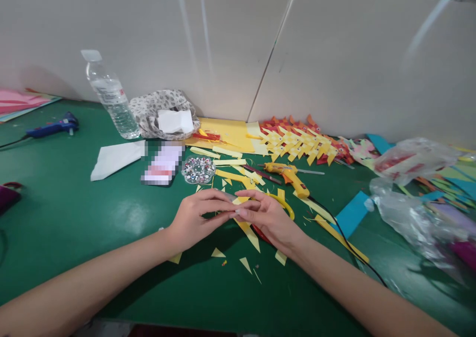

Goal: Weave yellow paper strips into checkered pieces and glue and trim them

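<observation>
My left hand and my right hand meet over the green table, fingertips pinched together on a yellow paper strip that hangs down between them. Yellow-handled scissors lie just under and behind my right hand. Small yellow paper offcuts are scattered below the hands. A round dish of googly eyes sits just beyond my left hand.
A yellow glue gun with a black cord lies behind the hands, a pile of folded yellow and red paper pieces further back. Water bottle, patterned cloth pouch, white tissue, blue glue gun, plastic bags at right.
</observation>
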{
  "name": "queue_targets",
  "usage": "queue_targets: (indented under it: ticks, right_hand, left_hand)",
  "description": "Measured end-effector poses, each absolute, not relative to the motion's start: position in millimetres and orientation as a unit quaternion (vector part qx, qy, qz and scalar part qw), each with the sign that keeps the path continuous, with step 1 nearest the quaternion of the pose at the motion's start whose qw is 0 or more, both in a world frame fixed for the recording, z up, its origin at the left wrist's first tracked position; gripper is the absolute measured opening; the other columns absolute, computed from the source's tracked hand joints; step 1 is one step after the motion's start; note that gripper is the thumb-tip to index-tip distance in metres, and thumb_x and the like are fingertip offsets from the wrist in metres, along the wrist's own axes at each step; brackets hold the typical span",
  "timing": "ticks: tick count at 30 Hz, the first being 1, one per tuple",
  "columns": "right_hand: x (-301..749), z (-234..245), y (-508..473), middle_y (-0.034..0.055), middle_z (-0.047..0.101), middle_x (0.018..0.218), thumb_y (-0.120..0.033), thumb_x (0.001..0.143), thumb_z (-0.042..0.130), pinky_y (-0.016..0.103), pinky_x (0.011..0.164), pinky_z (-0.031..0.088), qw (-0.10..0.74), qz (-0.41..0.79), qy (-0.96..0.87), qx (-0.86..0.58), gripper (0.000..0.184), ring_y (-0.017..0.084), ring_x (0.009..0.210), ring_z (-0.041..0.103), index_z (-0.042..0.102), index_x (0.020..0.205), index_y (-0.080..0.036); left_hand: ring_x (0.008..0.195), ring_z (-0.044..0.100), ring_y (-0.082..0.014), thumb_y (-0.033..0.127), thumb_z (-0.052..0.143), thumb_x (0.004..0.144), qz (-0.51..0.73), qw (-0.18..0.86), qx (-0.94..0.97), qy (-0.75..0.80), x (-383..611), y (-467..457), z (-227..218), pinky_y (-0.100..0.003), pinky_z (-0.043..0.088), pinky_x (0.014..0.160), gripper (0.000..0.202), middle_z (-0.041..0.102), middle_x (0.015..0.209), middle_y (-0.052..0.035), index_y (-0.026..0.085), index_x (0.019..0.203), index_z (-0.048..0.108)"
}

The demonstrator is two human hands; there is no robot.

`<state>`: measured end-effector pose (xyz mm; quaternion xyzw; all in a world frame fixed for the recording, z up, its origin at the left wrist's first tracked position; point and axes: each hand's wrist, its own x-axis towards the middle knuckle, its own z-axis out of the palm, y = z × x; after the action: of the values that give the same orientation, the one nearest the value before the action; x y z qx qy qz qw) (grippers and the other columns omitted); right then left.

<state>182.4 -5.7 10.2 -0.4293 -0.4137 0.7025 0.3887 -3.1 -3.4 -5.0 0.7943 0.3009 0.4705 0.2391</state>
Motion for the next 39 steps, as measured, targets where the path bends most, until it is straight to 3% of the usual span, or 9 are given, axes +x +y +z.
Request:
queue_targets:
  ticks: [3, 6, 14, 22, 31, 39]
  right_hand:
    - [182.9, 9.6, -4.4, -0.0021, 0.068, 0.071, -0.022, 0.058, 0.079, 0.026, 0.073, 0.050, 0.407, 0.673, -0.430, -0.444, 0.041, 0.010, 0.066, 0.063, 0.059, 0.094, -0.019]
    - [182.3, 8.8, -4.3, -0.0029, 0.066, 0.070, -0.022, 0.056, 0.079, 0.026, 0.070, 0.051, 0.429, 0.621, -0.473, -0.455, 0.038, 0.010, 0.065, 0.063, 0.056, 0.085, -0.019]
    - [180.8, 0.7, -8.6, 0.0009, 0.070, 0.070, -0.027, 0.058, 0.078, 0.033, 0.071, 0.053, 0.483, 0.517, -0.536, -0.461, 0.042, 0.017, 0.069, 0.066, 0.036, 0.064, -0.022]
    - [182.5, 5.0, -14.9, 0.0015, 0.070, 0.070, -0.025, 0.062, 0.075, 0.033, 0.071, 0.051, 0.465, 0.396, -0.631, -0.478, 0.038, 0.018, 0.071, 0.067, 0.037, 0.060, -0.022]
    - [193.2, -5.5, -13.4, 0.0006, 0.069, 0.073, -0.017, 0.074, 0.064, 0.030, 0.069, 0.052, 0.421, 0.278, -0.744, -0.439, 0.029, 0.017, 0.075, 0.067, 0.040, 0.059, -0.023]
    - [192.5, -5.7, -13.1, -0.0002, 0.069, 0.071, -0.017, 0.076, 0.061, 0.029, 0.064, 0.051, 0.402, 0.234, -0.779, -0.421, 0.026, 0.017, 0.073, 0.067, 0.041, 0.060, -0.023]
  left_hand:
    - [0.080, 0.061, -0.0113, 0.022, 0.056, 0.083, 0.450, 0.250, 0.793, 0.328, -3.7, -3.4, -5.3, -0.024, 0.050, 0.071, 0.016, 0.066, 0.089, -0.0026, 0.022, 0.094, 0.067]
    - [0.072, 0.058, -0.0105, 0.026, 0.052, 0.085, 0.407, 0.276, 0.787, 0.374, -3.9, -3.6, -2.9, -0.023, 0.047, 0.062, 0.015, 0.065, 0.086, -0.0020, 0.022, 0.090, 0.065]
    - [0.067, 0.054, -0.0109, 0.035, 0.050, 0.084, 0.344, 0.432, 0.728, 0.406, -0.1, -3.6, 0.8, -0.020, 0.041, 0.052, 0.020, 0.061, 0.080, -0.0018, 0.018, 0.085, 0.061]
    - [0.066, 0.052, -0.0095, 0.034, 0.053, 0.083, 0.319, 0.490, 0.709, 0.394, -1.0, -2.2, -0.2, -0.018, 0.037, 0.049, 0.020, 0.063, 0.080, -0.0014, 0.018, 0.086, 0.065]
    - [0.065, 0.060, -0.0124, 0.033, 0.056, 0.080, 0.292, 0.537, 0.687, 0.393, -1.5, -0.4, -7.6, -0.024, 0.046, 0.062, 0.020, 0.067, 0.072, -0.0022, 0.018, 0.085, 0.068]
    - [0.066, 0.062, -0.0123, 0.033, 0.056, 0.080, 0.290, 0.548, 0.675, 0.400, -2.0, -0.2, -8.8, -0.024, 0.048, 0.064, 0.019, 0.067, 0.070, -0.0021, 0.018, 0.082, 0.068]
